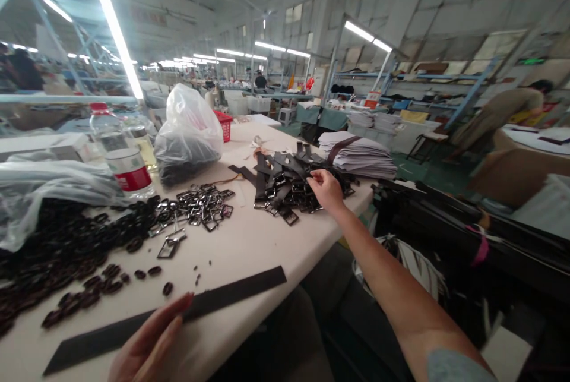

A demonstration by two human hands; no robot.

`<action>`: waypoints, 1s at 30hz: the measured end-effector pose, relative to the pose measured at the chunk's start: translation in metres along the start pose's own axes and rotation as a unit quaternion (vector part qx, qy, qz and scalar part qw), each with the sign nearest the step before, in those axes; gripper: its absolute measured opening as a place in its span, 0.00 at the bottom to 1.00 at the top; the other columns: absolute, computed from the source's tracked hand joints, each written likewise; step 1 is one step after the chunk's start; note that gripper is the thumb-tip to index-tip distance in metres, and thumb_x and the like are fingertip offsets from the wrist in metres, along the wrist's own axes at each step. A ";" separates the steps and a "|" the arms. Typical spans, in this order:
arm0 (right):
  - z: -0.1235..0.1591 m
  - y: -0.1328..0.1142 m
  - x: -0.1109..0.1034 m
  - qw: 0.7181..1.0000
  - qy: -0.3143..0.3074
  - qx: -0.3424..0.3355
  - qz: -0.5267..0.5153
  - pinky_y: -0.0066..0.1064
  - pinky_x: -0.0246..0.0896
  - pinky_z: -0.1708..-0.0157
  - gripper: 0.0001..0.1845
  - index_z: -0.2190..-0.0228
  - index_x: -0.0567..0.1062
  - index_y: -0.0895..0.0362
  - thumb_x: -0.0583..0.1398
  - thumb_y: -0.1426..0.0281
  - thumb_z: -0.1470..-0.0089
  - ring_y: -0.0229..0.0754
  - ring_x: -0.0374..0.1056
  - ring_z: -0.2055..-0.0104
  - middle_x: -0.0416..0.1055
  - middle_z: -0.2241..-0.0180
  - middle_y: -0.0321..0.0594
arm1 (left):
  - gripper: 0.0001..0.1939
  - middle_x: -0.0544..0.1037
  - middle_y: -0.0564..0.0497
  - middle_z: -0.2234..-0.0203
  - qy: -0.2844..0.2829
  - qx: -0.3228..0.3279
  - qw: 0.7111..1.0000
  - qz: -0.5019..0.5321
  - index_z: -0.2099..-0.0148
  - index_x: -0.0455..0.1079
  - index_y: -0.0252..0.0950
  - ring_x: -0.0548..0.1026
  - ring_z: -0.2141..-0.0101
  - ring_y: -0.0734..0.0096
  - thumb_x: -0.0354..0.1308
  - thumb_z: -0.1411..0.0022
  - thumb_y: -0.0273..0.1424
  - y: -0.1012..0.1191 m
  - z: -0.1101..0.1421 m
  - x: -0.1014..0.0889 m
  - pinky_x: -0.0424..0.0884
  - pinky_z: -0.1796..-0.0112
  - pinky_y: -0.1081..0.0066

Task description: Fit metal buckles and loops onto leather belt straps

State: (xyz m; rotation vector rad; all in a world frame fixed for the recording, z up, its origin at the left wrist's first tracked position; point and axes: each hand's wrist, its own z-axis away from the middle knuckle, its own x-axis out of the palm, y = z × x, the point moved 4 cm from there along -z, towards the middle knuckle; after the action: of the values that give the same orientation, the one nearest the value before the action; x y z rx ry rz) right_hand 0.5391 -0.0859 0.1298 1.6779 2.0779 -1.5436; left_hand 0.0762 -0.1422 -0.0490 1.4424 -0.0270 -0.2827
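A dark flat strap [240, 289] with slanted ends lies along the front of the table. My left hand [151, 340] rests over its middle, fingers stretched out and the thumb a little apart. My right hand [328, 192] reaches to the right edge of a heap of dark straps with metal buckles [285, 183]. Its thumb and fingertips are pinched together; whatever is between them, if anything, is too small to tell. Loose metal buckles [205, 207] are piled left of the heap. One buckle [171, 244] lies apart, closer to my left hand.
Dark oval loops [93, 287] spread across the left side. A red-labelled plastic bottle [129, 162] stands beside a filled clear bag [189, 132]. Behind the heap is a banded stack of pale sheets [358, 155]. Another person [503, 111] bends over a table at right.
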 end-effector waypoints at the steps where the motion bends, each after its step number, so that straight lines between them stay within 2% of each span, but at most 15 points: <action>1: 0.021 -0.009 0.012 0.999 -0.036 -0.024 0.002 0.42 0.64 0.50 0.13 0.63 0.75 0.59 0.61 0.64 0.50 0.45 0.70 0.58 0.75 0.60 0.47 | 0.29 0.80 0.48 0.50 -0.007 0.000 1.000 0.002 0.51 0.78 0.41 0.72 0.44 0.51 0.63 0.47 0.55 0.005 0.002 0.000 0.62 0.38 0.58; 3: 0.069 -0.034 0.040 0.987 -0.128 -0.092 0.002 0.39 0.63 0.48 0.13 0.61 0.76 0.58 0.61 0.64 0.46 0.45 0.70 0.54 0.75 0.58 0.45 | 0.22 0.80 0.46 0.53 0.011 0.030 0.999 0.018 0.52 0.78 0.40 0.75 0.48 0.55 0.62 0.42 0.49 0.020 0.008 -0.001 0.66 0.41 0.61; 6: 0.146 -0.078 0.079 0.935 -0.272 -0.225 0.009 0.41 0.61 0.45 0.16 0.55 0.75 0.58 0.61 0.63 0.42 0.46 0.68 0.47 0.74 0.51 0.47 | 0.12 0.82 0.47 0.57 0.031 0.116 0.993 -0.014 0.56 0.79 0.41 0.78 0.54 0.61 0.60 0.37 0.39 0.044 0.019 0.002 0.70 0.48 0.66; 9: 0.205 -0.109 0.106 0.884 -0.368 -0.286 0.038 0.45 0.59 0.44 0.22 0.53 0.75 0.59 0.64 0.59 0.44 0.51 0.66 0.44 0.72 0.47 0.49 | 0.10 0.82 0.45 0.60 -0.037 0.203 0.975 -0.081 0.57 0.81 0.41 0.79 0.58 0.62 0.58 0.37 0.30 0.058 0.034 0.013 0.72 0.54 0.68; 12: 0.230 -0.125 0.122 0.868 -0.404 -0.283 0.061 0.45 0.59 0.45 0.19 0.56 0.76 0.59 0.66 0.62 0.47 0.51 0.66 0.46 0.72 0.48 0.48 | 0.12 0.83 0.45 0.62 -0.126 0.222 0.962 -0.094 0.56 0.80 0.40 0.79 0.61 0.65 0.56 0.35 0.27 0.060 0.052 0.026 0.72 0.58 0.70; 15: 0.230 -0.132 0.130 0.870 -0.419 -0.249 0.071 0.43 0.59 0.49 0.13 0.62 0.76 0.58 0.67 0.67 0.50 0.48 0.67 0.51 0.74 0.56 0.43 | 0.11 0.83 0.46 0.63 -0.179 0.188 0.964 -0.056 0.55 0.79 0.38 0.79 0.62 0.68 0.54 0.33 0.29 0.056 0.068 0.033 0.72 0.57 0.70; 17: 0.227 -0.136 0.131 0.871 -0.426 -0.231 0.076 0.40 0.59 0.52 0.10 0.66 0.74 0.57 0.66 0.70 0.51 0.46 0.67 0.55 0.73 0.61 0.41 | 0.11 0.82 0.46 0.65 -0.178 0.114 0.978 0.002 0.58 0.79 0.36 0.78 0.64 0.69 0.55 0.33 0.33 0.049 0.073 0.032 0.72 0.58 0.69; 19: 0.227 -0.139 0.128 0.871 -0.438 -0.213 0.057 0.36 0.59 0.57 0.05 0.69 0.73 0.57 0.65 0.72 0.50 0.43 0.67 0.60 0.72 0.66 0.38 | 0.14 0.81 0.45 0.63 -0.167 -0.007 0.981 0.099 0.55 0.77 0.35 0.78 0.64 0.68 0.58 0.35 0.38 0.039 0.076 0.029 0.73 0.61 0.70; 21: 0.231 -0.140 0.120 0.866 -0.464 -0.186 0.009 0.32 0.57 0.63 0.03 0.71 0.72 0.56 0.62 0.72 0.46 0.39 0.67 0.65 0.72 0.69 0.35 | 0.23 0.81 0.42 0.59 -0.160 -0.126 0.958 0.202 0.47 0.72 0.34 0.79 0.63 0.67 0.61 0.39 0.42 0.030 0.078 0.028 0.73 0.63 0.70; 23: 0.236 -0.138 0.108 0.852 -0.499 -0.147 -0.052 0.30 0.57 0.67 0.05 0.71 0.72 0.56 0.61 0.69 0.44 0.36 0.66 0.69 0.72 0.72 0.33 | 0.32 0.79 0.39 0.55 -0.155 -0.190 0.929 0.275 0.40 0.66 0.34 0.79 0.62 0.66 0.63 0.41 0.45 0.027 0.079 0.026 0.74 0.63 0.71; 26: 0.237 -0.131 0.082 0.834 -0.532 -0.092 -0.111 0.28 0.59 0.67 0.08 0.71 0.73 0.56 0.60 0.65 0.43 0.35 0.66 0.70 0.71 0.73 0.33 | 0.33 0.79 0.39 0.55 -0.107 -0.190 0.924 0.313 0.42 0.65 0.33 0.79 0.62 0.67 0.65 0.43 0.46 0.031 0.075 0.015 0.73 0.64 0.73; 28: 0.233 -0.124 0.063 0.832 -0.537 -0.070 -0.120 0.28 0.60 0.67 0.09 0.71 0.73 0.56 0.60 0.63 0.42 0.36 0.66 0.69 0.70 0.73 0.34 | 0.30 0.79 0.40 0.56 -0.057 -0.173 0.932 0.312 0.45 0.66 0.32 0.79 0.64 0.67 0.65 0.43 0.46 0.034 0.070 0.005 0.73 0.66 0.74; 30: 0.229 -0.114 0.043 0.833 -0.536 -0.056 -0.125 0.29 0.61 0.67 0.10 0.71 0.73 0.56 0.60 0.62 0.43 0.36 0.66 0.69 0.70 0.73 0.35 | 0.30 0.77 0.39 0.54 -0.015 -0.163 0.936 0.311 0.45 0.64 0.33 0.79 0.63 0.66 0.64 0.42 0.45 0.036 0.065 -0.003 0.74 0.67 0.74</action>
State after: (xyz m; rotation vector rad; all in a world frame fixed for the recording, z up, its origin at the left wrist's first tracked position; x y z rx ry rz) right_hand 0.3191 -0.2059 0.0642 0.2562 1.6616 -1.7429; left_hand 0.0671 -0.2013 -0.0049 1.0341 -0.4357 0.2065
